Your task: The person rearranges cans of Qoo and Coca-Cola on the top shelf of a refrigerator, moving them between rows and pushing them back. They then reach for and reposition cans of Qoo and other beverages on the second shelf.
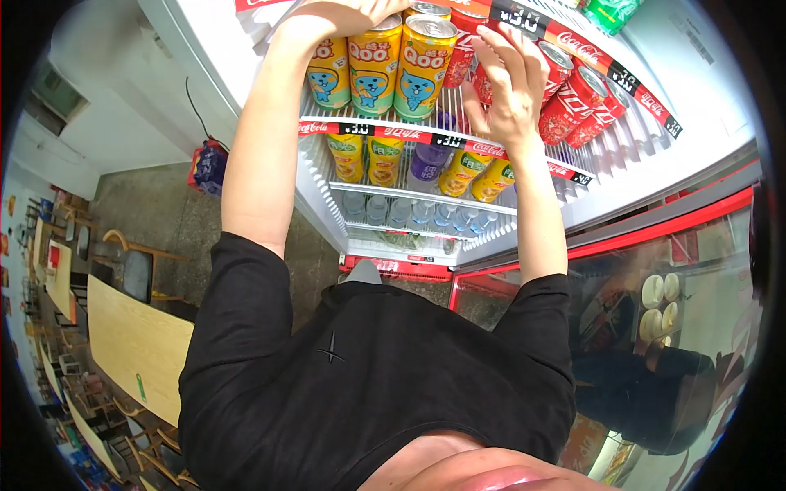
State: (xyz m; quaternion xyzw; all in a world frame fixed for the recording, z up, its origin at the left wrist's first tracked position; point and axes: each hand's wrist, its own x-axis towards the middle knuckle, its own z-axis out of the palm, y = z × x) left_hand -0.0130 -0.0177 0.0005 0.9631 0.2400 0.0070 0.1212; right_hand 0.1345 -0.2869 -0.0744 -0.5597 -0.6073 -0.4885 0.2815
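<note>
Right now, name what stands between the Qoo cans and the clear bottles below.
In the head view: a price strip, then yellow drinks and a purple bottle.

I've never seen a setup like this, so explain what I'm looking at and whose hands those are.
There's no machine: one camera, worn on a person's head, looks forward and down past their black short-sleeved shirt. Both hands are theirs, reaching into an open, white-walled drinks fridge. The left hand, partly cut off by the picture's top edge, is by some yellow metal Qoo cans. The right hand is at some red metal cans. Whether either hand grips anything is hard to tell. Below are yellow-and-green drinks containers and a purple-labelled bottle, then clear bottles.
</note>
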